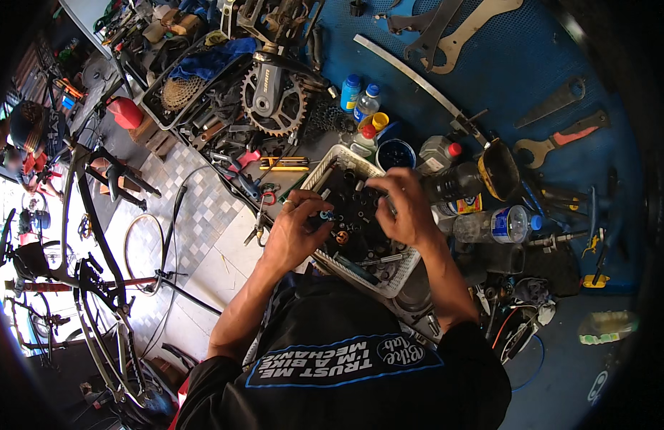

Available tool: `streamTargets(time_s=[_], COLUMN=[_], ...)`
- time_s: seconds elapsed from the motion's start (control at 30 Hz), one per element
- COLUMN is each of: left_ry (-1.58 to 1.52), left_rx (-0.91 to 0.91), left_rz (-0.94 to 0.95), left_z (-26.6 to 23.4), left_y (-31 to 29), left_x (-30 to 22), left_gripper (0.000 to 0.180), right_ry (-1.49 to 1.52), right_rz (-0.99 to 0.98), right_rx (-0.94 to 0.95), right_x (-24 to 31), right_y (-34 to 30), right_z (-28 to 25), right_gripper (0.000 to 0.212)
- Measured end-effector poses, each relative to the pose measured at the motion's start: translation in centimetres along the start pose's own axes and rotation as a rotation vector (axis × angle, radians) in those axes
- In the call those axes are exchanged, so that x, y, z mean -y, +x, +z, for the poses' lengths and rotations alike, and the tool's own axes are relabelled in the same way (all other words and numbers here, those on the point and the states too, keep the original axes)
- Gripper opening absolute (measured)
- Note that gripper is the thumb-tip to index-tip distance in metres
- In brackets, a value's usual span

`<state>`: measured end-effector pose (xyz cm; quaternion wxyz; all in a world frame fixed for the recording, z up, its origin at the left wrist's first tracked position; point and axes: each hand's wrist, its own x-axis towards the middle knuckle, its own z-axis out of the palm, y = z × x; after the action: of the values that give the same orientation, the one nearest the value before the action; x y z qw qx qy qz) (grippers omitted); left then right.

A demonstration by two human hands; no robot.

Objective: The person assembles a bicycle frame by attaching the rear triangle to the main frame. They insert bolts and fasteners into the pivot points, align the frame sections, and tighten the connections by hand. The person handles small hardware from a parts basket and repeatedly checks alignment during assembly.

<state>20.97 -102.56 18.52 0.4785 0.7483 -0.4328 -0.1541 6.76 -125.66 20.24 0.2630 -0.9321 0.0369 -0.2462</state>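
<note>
A white plastic basket (337, 154) full of small dark and metal parts sits in front of me. My left hand (297, 228) is over its left side, a ring on one finger. Thumb and fingertips close on a small blue and silver part (326, 215). Over the basket's right side is my right hand (406, 209), its fingers curled but apart. A small silver cylinder (360, 185) shows by its index fingertip; it seems to lie among the parts. An orange round part (341, 237) lies in the basket near the left hand.
A crankset with chainring (273, 100) stands beyond the basket, beside a tray of tools and parts. Bottles and a blue-rimmed tub (396, 155) crowd the basket's far right. Wrenches (475, 29) hang on a blue board. A bike frame (95, 215) stands left; a person (32, 132) is behind.
</note>
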Motion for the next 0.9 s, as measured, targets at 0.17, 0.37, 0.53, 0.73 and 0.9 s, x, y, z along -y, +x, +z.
streamTargets(time_s=[0.17, 0.37, 0.53, 0.73, 0.9], left_ry=[-0.059, -0.008, -0.029, 0.006, -0.013], left_rx=[0.031, 0.020, -0.019, -0.061, -0.058], left_rz=[-0.068, -0.043, -0.071, -0.004, 0.001], left_z=[0.1, -0.1, -0.8, -1.0, -1.1], left_y=[-0.4, -0.4, -0.3, -0.5, -0.6], left_x=[0.4, 0.5, 0.9, 1.6, 1.1], left_gripper=[0.034, 0.035, 0.035, 0.034, 0.035], right_ry=[-0.457, -0.713, -0.718, -0.554, -0.586], right_rz=[0.226, 0.190, 0.148, 0.218, 0.216], right_rx=[0.003, 0.227, 0.246, 0.172, 0.185], right_x=[-5.2, -7.3, -6.6, -5.9, -5.8], right_y=[-1.9, -2.3, -1.7, -1.0, -2.3], right_z=[0.7, 2.6, 2.2, -0.6, 0.5], right_gripper=[0.045, 0.043, 0.038, 0.037, 0.038])
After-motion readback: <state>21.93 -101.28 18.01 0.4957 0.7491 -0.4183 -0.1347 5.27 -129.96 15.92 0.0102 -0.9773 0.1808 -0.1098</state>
